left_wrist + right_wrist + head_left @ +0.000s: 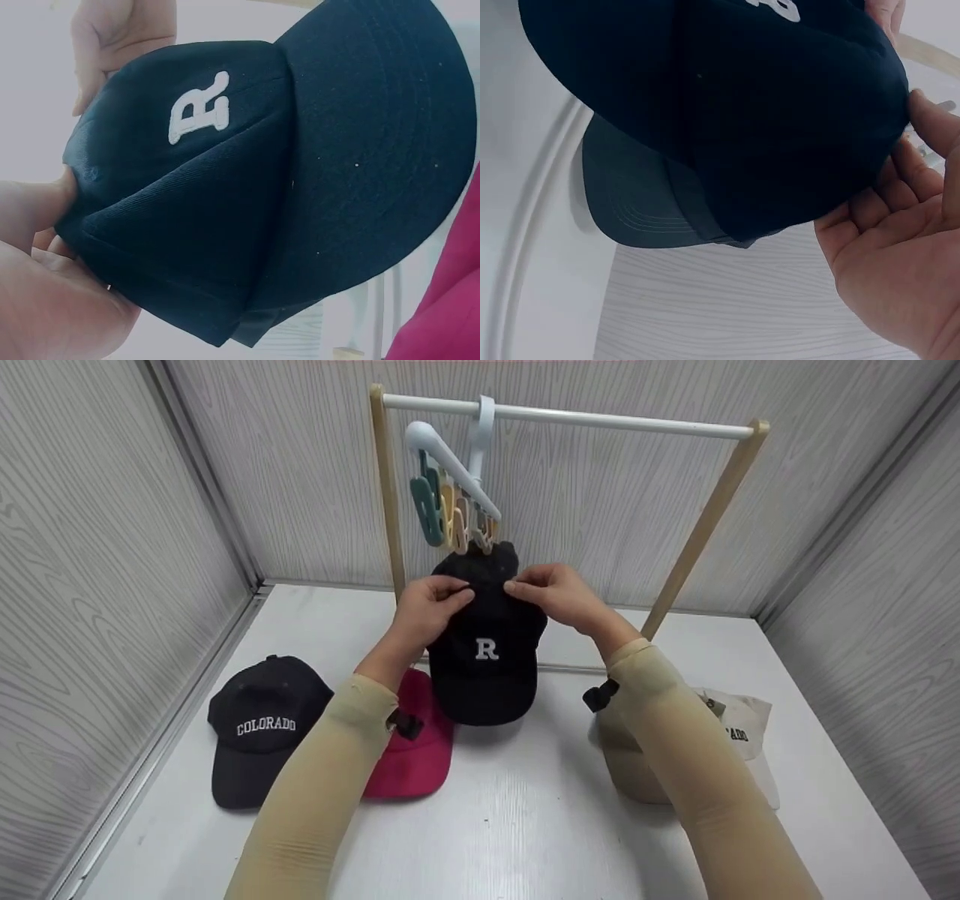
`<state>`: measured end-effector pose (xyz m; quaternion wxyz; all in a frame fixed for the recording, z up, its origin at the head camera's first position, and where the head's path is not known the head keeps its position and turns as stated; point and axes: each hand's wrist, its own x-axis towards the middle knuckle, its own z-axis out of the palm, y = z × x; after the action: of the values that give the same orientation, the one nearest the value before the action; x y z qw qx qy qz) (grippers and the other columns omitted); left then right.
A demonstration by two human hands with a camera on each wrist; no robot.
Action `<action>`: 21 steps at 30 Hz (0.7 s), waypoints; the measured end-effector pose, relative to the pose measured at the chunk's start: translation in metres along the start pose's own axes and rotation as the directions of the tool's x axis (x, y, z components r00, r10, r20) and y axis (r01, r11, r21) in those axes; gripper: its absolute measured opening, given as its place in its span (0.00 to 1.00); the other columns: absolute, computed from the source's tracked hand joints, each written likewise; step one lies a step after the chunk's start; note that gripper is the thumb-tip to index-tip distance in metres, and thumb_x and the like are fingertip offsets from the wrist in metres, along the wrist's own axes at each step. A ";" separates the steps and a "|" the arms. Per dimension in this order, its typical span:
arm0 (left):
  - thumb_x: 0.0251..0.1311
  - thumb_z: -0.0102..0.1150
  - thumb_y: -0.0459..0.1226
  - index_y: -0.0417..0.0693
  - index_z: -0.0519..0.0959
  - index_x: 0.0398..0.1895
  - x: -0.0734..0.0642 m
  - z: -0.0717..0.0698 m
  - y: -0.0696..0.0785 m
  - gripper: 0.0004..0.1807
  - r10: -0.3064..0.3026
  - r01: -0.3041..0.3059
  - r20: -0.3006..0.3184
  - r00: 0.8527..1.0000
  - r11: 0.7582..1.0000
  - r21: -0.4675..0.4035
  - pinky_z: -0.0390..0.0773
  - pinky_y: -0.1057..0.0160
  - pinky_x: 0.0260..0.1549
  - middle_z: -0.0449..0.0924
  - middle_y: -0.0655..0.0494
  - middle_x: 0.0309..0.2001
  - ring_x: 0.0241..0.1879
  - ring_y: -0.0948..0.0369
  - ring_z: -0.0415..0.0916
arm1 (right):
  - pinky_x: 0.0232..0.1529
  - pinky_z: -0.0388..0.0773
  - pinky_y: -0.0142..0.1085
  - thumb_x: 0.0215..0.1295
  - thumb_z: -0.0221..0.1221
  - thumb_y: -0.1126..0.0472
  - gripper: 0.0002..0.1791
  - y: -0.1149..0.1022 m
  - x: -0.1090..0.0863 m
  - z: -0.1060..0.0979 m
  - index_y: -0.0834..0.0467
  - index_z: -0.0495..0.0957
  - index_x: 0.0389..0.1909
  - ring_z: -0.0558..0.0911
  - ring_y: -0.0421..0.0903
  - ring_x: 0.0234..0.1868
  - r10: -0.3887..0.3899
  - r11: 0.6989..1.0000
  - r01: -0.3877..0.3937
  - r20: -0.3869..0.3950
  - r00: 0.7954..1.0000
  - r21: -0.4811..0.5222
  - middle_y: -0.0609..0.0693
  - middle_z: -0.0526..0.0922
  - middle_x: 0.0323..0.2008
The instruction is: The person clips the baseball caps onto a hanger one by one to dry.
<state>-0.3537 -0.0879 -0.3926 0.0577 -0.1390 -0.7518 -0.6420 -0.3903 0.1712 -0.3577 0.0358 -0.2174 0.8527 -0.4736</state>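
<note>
A black baseball cap (pixel 486 682) with a white R hangs upright in front of me, brim down. My left hand (pixel 426 613) pinches its crown on the left, thumb in front; in the left wrist view the left thumb (pixel 45 199) presses the fabric. On the other side my right hand (pixel 562 596) pinches the crown, and its fingers reach behind the cap in the right wrist view. Dark fabric above my fingertips meets the small clips (pixel 459 531) of a pale blue hanger (pixel 454 461). A dark grey brim (pixel 634 187) shows behind the held cap in the right wrist view.
The hanger hooks over a white rail (pixel 600 418) between wooden posts (pixel 705 532). On the white table (pixel 517 825) lie a navy COLORADO cap (pixel 262 735), a magenta cap (pixel 416 769), a tan cap (pixel 634 769) and a white cap (pixel 757 709), partly behind my sleeves.
</note>
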 end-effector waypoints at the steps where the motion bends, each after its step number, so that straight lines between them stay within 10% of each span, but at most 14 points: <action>1: 0.79 0.69 0.36 0.36 0.90 0.54 0.000 -0.001 0.000 0.12 -0.004 0.004 0.000 1.000 1.000 0.002 0.82 0.62 0.50 0.91 0.45 0.49 0.50 0.55 0.85 | 0.45 0.79 0.38 0.80 0.68 0.48 0.18 -0.001 0.002 0.000 0.60 0.91 0.52 0.82 0.46 0.40 -0.005 1.000 0.005 -0.011 1.000 0.000 0.50 0.89 0.40; 21: 0.78 0.69 0.36 0.37 0.91 0.56 0.000 -0.004 -0.004 0.12 -0.008 0.009 0.008 1.000 1.000 -0.029 0.83 0.61 0.52 0.91 0.47 0.51 0.52 0.55 0.85 | 0.64 0.80 0.43 0.77 0.70 0.50 0.30 -0.022 0.043 0.012 0.63 0.80 0.70 0.85 0.49 0.61 0.001 0.999 -0.011 -0.223 0.975 -0.044 0.56 0.87 0.61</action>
<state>-0.3554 -0.0924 -0.3953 0.0500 -0.1392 -0.7431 -0.6526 -0.4186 0.1339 -0.3398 -0.0633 -0.1610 0.8625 -0.4756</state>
